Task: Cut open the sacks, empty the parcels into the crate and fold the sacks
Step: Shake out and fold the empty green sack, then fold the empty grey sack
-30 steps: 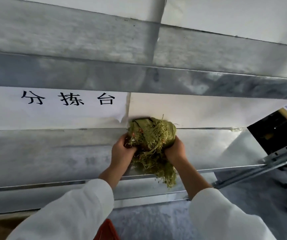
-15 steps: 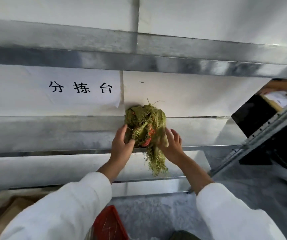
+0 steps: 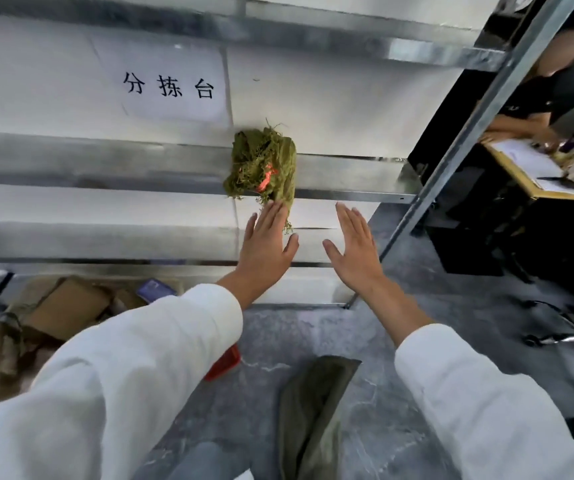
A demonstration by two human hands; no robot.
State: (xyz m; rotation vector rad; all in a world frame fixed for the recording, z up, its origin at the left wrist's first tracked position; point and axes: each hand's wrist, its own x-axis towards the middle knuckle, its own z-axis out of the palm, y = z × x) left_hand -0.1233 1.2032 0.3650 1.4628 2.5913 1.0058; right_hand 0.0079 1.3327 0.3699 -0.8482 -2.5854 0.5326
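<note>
A bundled, frayed green woven sack [image 3: 263,164] sits at the edge of a silver metal shelf [image 3: 347,173], no longer gripped by both hands as before. The left hand [image 3: 266,242] is flat, its straight fingertips at the sack's hanging end. The right hand [image 3: 354,247] is flat too, apart from the sack and holding nothing.

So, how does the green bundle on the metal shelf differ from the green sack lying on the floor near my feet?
The bundle is bunched into a compact lump; the floor sack lies stretched out and fairly flat. The bundle is frayed, with hanging threads and an orange mark; the floor sack looks smooth. The bundle is yellowish green, the floor sack darker olive. Both look like green sacking.
</note>
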